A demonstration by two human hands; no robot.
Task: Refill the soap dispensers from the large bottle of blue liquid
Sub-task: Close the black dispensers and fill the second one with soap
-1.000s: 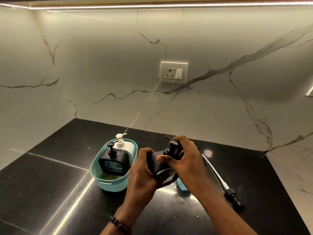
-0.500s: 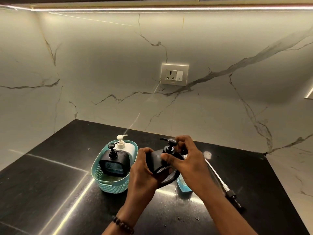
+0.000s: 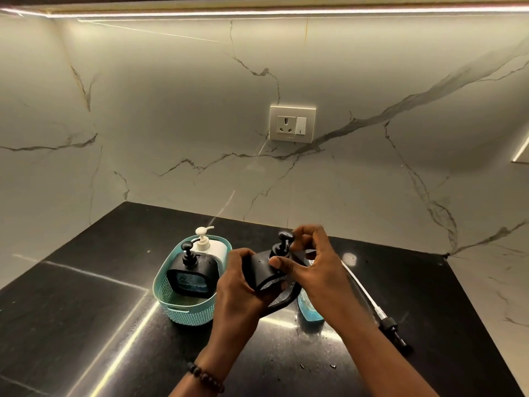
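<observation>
The left hand (image 3: 240,285) grips the black dispenser (image 3: 262,270) to keep it steady while the right hand (image 3: 317,270) pinches its pump (image 3: 283,245).

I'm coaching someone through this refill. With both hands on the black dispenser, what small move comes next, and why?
Probably keep twisting the pump head with the right hand while the left hand steadies the black dispenser. The fingers pinch at the pump collar, and I can't tell whether it is seated or loose.
</observation>
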